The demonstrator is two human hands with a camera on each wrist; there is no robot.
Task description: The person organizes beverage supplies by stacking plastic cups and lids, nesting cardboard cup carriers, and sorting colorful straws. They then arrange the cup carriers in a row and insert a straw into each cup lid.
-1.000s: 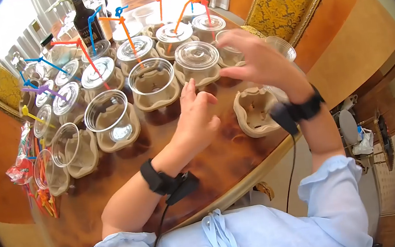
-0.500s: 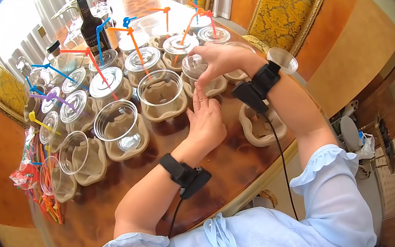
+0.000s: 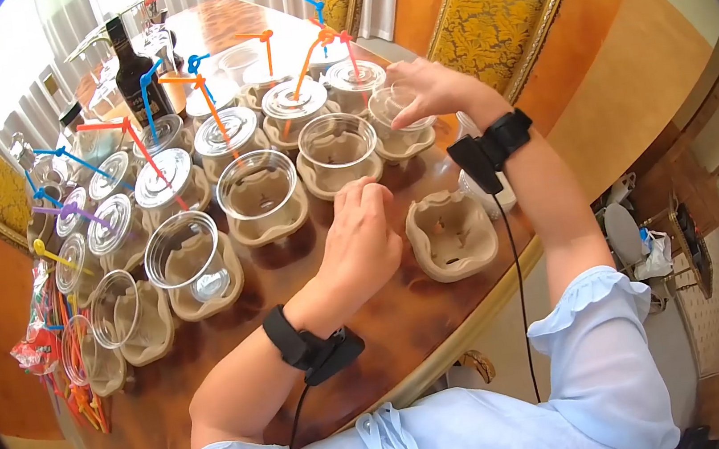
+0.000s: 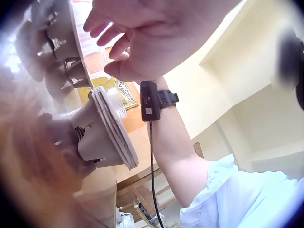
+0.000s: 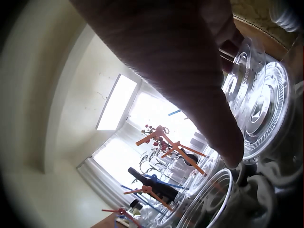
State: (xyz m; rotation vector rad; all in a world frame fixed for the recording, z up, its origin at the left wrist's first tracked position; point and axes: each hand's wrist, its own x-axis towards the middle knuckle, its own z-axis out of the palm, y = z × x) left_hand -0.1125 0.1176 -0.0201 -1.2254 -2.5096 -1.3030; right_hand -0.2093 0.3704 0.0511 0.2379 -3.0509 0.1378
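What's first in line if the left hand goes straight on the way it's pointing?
Probably the cardboard holder with the clear cup, just past the left hand's fingers; depth is uncertain.

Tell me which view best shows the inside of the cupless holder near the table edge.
The head view: it looks down into the cupless holder. The left wrist view shows only its outer side and rim; the right wrist view doesn't clearly show it.

A glossy wooden table [image 3: 373,335] bears cup holders [image 3: 450,268], bottles [image 3: 138,88], straws [image 3: 86,397]
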